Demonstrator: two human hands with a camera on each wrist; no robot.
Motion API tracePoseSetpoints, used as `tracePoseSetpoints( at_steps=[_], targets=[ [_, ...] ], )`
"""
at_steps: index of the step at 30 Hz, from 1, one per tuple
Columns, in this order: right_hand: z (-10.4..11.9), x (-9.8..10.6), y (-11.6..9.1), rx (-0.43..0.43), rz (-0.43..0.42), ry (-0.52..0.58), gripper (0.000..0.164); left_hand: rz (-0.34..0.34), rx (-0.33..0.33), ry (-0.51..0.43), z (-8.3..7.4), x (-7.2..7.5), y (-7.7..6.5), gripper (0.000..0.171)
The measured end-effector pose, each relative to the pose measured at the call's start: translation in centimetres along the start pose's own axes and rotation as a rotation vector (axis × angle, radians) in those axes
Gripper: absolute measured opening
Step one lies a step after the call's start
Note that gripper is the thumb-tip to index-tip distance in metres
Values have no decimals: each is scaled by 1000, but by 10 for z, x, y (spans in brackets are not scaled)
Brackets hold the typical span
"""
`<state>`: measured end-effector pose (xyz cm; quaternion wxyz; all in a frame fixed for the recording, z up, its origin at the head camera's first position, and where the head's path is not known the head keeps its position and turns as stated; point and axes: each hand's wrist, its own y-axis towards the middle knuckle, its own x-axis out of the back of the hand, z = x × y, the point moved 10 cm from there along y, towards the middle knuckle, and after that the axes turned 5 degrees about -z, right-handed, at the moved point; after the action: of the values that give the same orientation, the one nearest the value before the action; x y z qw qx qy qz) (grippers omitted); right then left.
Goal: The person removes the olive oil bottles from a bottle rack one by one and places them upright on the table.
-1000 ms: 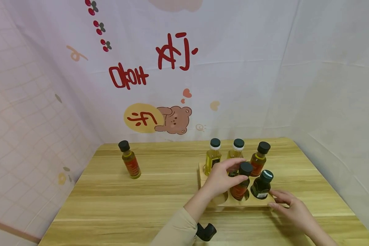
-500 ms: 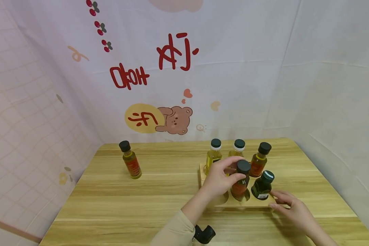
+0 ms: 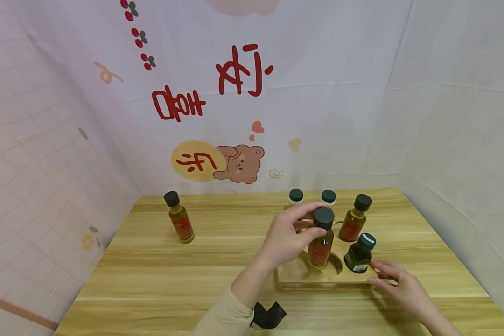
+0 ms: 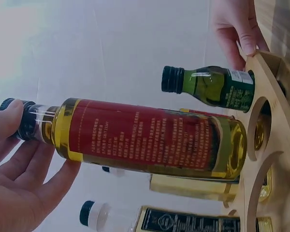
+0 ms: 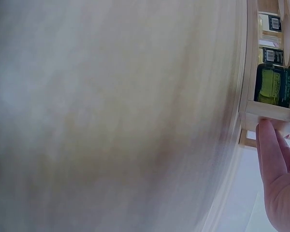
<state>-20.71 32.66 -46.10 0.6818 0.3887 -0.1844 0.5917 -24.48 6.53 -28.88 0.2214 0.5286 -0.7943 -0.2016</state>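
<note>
Head view: a raised bottle (image 3: 320, 247) with a red label is held roughly upright by the left hand (image 3: 281, 239), its black cap pinched between the thumb and curled fingers. Its base is held over the front row of a wooden rack (image 3: 291, 278), between the front left hole and the middle one. Whether the rack is touched by the base cannot be told. In the left wrist view, the cap is seen clasped at the thumb, with the lower fingers spread along the neck and shoulder.

The right end of the rack is touched by the right hand (image 3: 403, 285); its thumb is laid at the front corner and its fingers are extended against the end wall, with a gap left between.

The front right hole is filled by a small green bottle (image 3: 359, 254). Behind it, another red-labelled bottle (image 3: 353, 227) is set in the back row, alongside a left clear bottle (image 3: 296, 196) and a middle clear bottle (image 3: 328, 196), both dark-capped and partly hidden by the left hand. Well apart, a lone bottle (image 3: 181, 225) is stood on the table (image 3: 151, 280). By the left sleeve (image 3: 227, 310), a black object (image 3: 269, 316) is seen.
</note>
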Motion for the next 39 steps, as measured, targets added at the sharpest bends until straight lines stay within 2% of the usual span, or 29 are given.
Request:
tracePoseSetpoints(
  at_steps=[4,10,19,30,39],
  targets=[
    [-3,-1,0,-21,16,6,40,-13,33,41,3,11,-4,44],
    [-4,-1,0,-22,24,6,41,-66,101,71,15,33,-12,44],
    [-4,-2,0,-15,16,15,41,-134,114,110,25,73,-22,44],
    [-4,-1,1,-25,30,19,41,-212,175,192,40,122,-41,45],
    [-4,-2,2,-13,23,28,40,-312,239,224,54,160,-60,45]
  ],
)
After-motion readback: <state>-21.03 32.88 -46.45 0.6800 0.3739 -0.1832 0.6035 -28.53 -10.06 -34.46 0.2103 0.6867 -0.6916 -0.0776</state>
